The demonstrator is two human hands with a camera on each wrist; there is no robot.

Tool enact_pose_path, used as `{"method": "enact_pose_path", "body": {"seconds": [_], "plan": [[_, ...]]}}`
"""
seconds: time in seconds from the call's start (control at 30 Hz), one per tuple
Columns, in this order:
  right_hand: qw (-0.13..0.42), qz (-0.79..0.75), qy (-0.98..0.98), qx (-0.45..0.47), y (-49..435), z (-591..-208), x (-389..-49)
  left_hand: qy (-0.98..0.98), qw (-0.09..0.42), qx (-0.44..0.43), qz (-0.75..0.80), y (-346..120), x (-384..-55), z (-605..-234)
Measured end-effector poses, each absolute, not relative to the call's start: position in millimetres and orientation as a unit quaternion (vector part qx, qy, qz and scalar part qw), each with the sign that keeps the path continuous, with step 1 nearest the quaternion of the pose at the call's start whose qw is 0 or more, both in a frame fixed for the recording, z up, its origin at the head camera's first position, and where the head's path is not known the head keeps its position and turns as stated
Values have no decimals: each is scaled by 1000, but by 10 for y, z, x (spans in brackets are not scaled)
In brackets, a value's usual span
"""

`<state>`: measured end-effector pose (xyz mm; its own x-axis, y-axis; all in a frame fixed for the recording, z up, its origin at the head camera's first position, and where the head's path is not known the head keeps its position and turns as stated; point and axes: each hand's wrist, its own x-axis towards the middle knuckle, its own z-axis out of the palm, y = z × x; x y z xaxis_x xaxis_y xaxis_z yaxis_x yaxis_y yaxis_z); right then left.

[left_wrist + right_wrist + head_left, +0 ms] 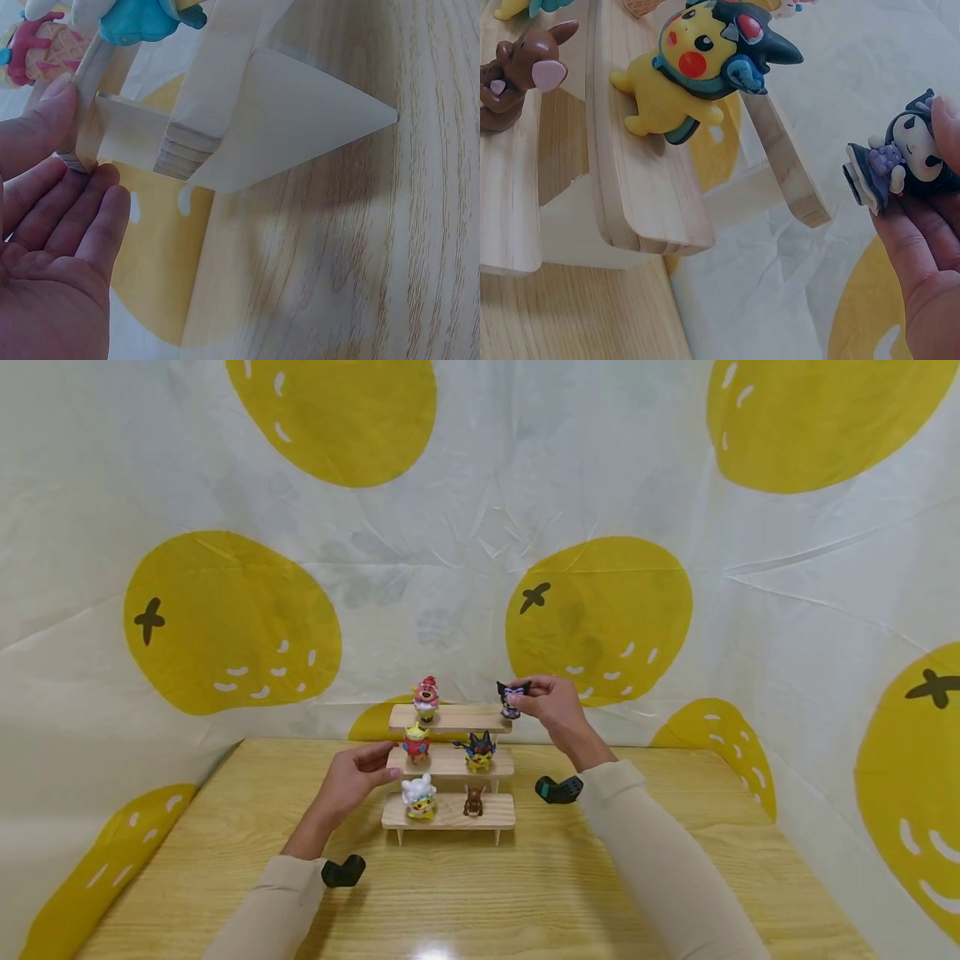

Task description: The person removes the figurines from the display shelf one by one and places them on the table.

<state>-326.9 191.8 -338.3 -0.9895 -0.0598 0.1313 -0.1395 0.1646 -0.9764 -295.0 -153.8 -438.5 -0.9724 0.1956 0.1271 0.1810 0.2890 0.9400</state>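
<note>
A three-tier wooden display stand (450, 818) stands on the table. My left hand (358, 781) holds the left end of its middle tier, thumb on the upper side and fingers below, as the left wrist view shows. My right hand (557, 703) pinches a small figurine (911, 150) with black pointed ears, a white face and a purple dress, at the right end of the top tier. In the right wrist view this figurine is apart from the boards. Below it, on the middle tier, is a yellow figurine in a black hood (694, 67).
A pink bear figurine (426, 697) occupies the top tier's left. A red-and-green figurine (416, 746) stands on the middle tier. On the bottom tier are a white-hooded figurine (419, 797) and a brown mouse-like figurine (473, 802). A patterned cloth (450, 610) hangs behind the table (450, 910).
</note>
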Motion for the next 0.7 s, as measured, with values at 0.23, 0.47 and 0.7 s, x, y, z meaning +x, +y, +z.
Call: {"method": "enact_pose_path", "body": {"seconds": [0.23, 0.47, 0.7], "plan": [[30, 643, -763, 59, 1972, -3399, -3251, 801, 7, 114, 588, -1541, -2945, -4392], [31, 645, -762, 54, 2035, -3403, -3246, 804, 4, 115, 584, -1532, -2939, -4388], [37, 637, -769, 53, 2088, -3441, -3251, 801, 7, 117, 588, -1545, -2954, -4393]]}}
